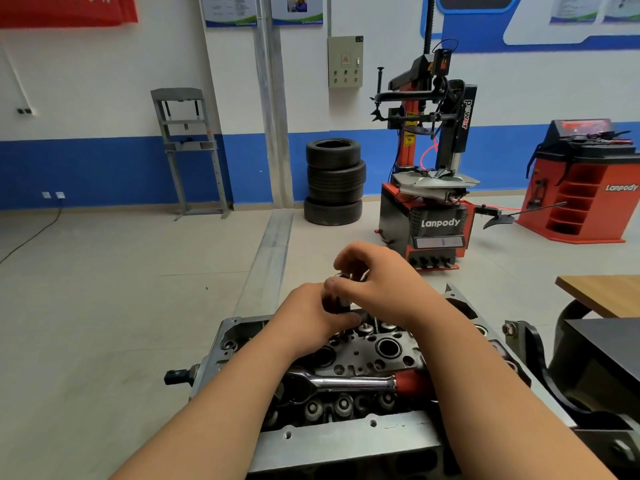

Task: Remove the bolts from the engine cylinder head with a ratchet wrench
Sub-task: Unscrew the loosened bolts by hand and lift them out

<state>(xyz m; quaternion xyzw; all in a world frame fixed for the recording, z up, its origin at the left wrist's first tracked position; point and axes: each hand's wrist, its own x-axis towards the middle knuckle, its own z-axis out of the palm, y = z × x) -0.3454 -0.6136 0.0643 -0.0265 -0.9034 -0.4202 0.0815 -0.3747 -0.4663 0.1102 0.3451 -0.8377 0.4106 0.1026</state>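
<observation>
Engine top [362,356]: wrench [346,381] apart from left hand [311,317]

Bright, even indoor light, soft shadows, slight overall softness, and wide-angle bending toward the edges.

We count 2 hands (left hand [311,317], right hand [377,282]), 1 ratchet wrench [349,381], 1 cylinder head [346,441], 1 dark socket [337,303], 4 stacked tires [334,181], 1 tire changer [436,223], 1 wheel balancer [581,188], 1 press frame [188,147].
</observation>
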